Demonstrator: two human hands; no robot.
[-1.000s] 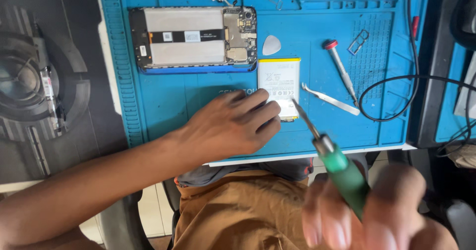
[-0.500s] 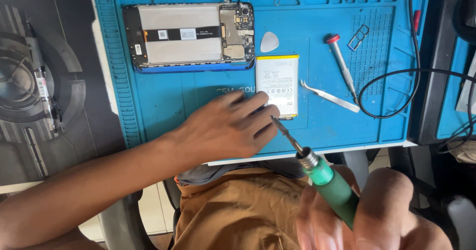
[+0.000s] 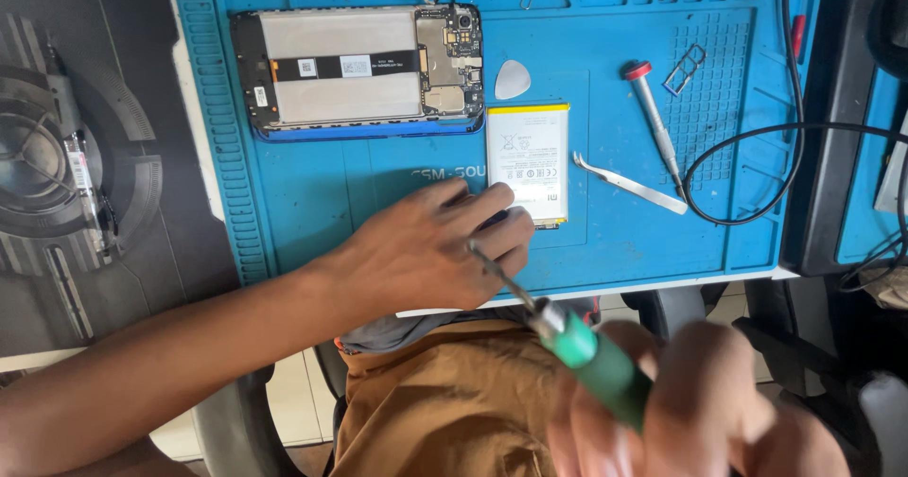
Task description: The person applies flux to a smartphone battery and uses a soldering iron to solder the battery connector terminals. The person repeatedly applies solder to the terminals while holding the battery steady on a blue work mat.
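Dark side surface (image 3: 104, 250), far left: grey, with a round black device (image 3: 38, 165) resting on it.

Blue work mat (image 3: 312, 203): ribbed along its left edge, with shallow compartments along the top.

Opened phone (image 3: 359, 70): lies flat at the upper left of the mat, back cover off, pale inner plate with a black strip across it, circuit board exposed at its right end, blue frame edge along the bottom.

Left hand (image 3: 426, 255): forearm enters from the lower left and crosses the mat's near edge. Palm down, fingers curled together and pressed to the mat, fingertips closing on something small and dark just below the battery; what it is cannot be told.

White battery (image 3: 527, 160): rectangular, yellow strip along its top edge, printed markings, flat on the mat just right of the phone's lower corner, touching the left fingertips.

Grey pick (image 3: 513, 79): rounded triangle, above the battery.

Green-handled screwdriver (image 3: 577, 340): thin metal shaft slanting up-left, tip over the left hand's knuckles.

Right hand (image 3: 700, 401): low in view, blurred, fist wrapped around the green handle.

Metal tweezers (image 3: 629, 184): right of the battery.

Red-capped screwdriver (image 3: 654, 122): lies beside the tweezers.

Black cable (image 3: 757, 156): loops across the mat's right end.
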